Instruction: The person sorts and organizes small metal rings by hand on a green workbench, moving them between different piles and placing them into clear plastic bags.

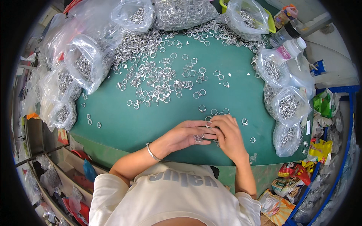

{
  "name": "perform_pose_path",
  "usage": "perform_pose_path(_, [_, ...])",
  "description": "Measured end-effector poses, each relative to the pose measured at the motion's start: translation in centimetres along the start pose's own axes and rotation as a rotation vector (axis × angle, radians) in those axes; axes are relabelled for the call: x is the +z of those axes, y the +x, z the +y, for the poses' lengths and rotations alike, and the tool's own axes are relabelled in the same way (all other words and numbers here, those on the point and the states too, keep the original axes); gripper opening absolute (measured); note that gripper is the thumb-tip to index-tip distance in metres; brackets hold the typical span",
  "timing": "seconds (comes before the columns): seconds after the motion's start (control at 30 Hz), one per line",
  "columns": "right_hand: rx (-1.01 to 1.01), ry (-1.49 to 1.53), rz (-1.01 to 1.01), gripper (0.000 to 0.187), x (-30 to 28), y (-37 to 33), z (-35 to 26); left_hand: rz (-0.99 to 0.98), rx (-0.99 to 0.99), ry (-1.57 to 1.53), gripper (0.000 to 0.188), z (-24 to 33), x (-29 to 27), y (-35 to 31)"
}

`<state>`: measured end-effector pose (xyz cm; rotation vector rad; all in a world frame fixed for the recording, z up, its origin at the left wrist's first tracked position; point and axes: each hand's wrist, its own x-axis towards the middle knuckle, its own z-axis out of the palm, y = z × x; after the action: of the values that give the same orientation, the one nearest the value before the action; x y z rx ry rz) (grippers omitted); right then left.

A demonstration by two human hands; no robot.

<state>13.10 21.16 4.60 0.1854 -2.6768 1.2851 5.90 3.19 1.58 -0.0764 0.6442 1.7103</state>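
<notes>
Silver-coloured metal rings (154,84), bagged and loose, on smooth green tabletop (117,135)
Clear, crinkled plastic bags (90,85) at left, far and right hold rings; loose round ones heap far, scatter at centre; near side, the left hand (179,136) holds a few among extended fingers; the right hand (229,136) pinches one ring (208,125) at the left fingertips

Printed grey on white shirt (181,201), below fingers (221,123) — inverted; printed on pink bottle label (283,52), beyond fingers, right — unreadable.
</notes>
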Motion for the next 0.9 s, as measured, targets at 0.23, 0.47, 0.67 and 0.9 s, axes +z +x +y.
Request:
perform_pose_path(0.23, [0.503,0.640,0.380,0.009,-2.0,-3.5,2.7,0.351,0.240,1.074,0.027,0.9,0.4,0.1])
perform_pose_path(0.47, [0.610,0.626,0.293,0.030,-2.3,-4.7,2.5,0.308,0.714,1.955,0.020,2.5,0.7,5.8])
perform_pose_path(0.67, [0.585,0.454,0.312,0.028,-2.2,-4.3,2.1,0.267,0.725,1.768,0.006,2.6,0.0,6.5])
perform_pose_path(0.9, [0.597,0.783,0.105,0.027,0.2,-3.1,0.4,0.165,0.346,0.247,0.012,3.0,-2.8,-2.7])
